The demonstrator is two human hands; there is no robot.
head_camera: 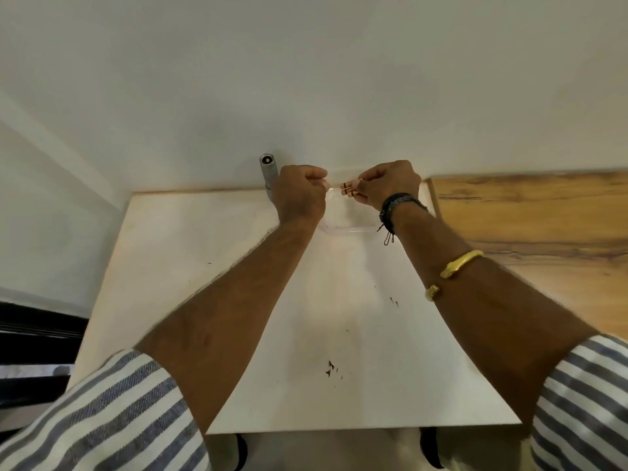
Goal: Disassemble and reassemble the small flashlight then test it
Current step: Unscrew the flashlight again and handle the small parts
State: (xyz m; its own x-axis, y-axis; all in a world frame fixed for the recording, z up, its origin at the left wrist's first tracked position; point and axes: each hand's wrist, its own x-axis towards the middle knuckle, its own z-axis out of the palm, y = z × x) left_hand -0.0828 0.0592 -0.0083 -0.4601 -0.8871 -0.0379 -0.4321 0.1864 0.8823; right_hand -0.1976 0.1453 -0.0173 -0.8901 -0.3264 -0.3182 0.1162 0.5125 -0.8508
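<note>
Pinching is what both hands are doing at the far edge of the bench (pixel 204 300). My right hand (pixel 387 186) curls round a small copper-coloured part (pixel 348 189) with dark bands, which I take for the battery pack. My left hand (pixel 299 197) is closed, thumb and finger nipped on a clear piece (pixel 327 185) that meets that part; what it is I cannot tell. The grey flashlight body (pixel 268 168) is against the wall just beside the left hand, its round end toward me and its lower end hidden. A clear tray (pixel 346 227) lies under the hands.

I judge the two pieces are being parted or joined. I'd pull or push straight along their line, grip lightly, work above the tray so anything loose drops in, and note which end faces which.
</note>
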